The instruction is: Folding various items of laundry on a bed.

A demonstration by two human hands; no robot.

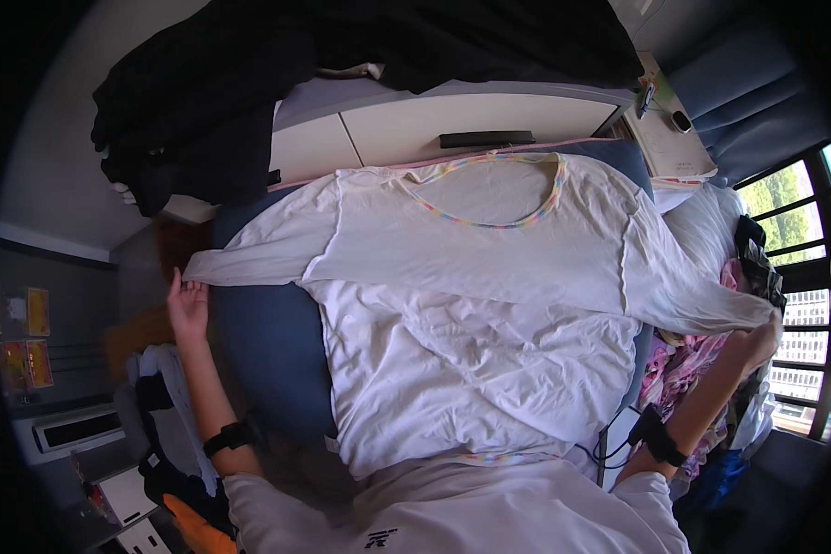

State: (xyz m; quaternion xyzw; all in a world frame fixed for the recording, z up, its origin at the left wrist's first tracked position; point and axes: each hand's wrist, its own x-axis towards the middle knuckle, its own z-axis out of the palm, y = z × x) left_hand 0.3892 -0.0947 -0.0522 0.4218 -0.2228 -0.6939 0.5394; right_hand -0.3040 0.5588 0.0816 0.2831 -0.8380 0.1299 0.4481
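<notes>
A white long-sleeved shirt [475, 305] with a multicoloured collar band lies spread flat on a blue bed [263, 342], neck toward the far end. My left hand [186, 305] pinches the cuff of the shirt's left sleeve, stretched out to the left. My right hand [757, 340] grips the end of the other sleeve, pulled out to the right. Both arms are spread wide, each with a black band at the wrist.
Dark clothing [249, 83] is heaped at the far end over a white headboard [452, 125]. A pile of patterned and pink garments [692, 360] lies at the right by a barred window [803, 277]. Bags and boxes [148, 462] sit on the floor at lower left.
</notes>
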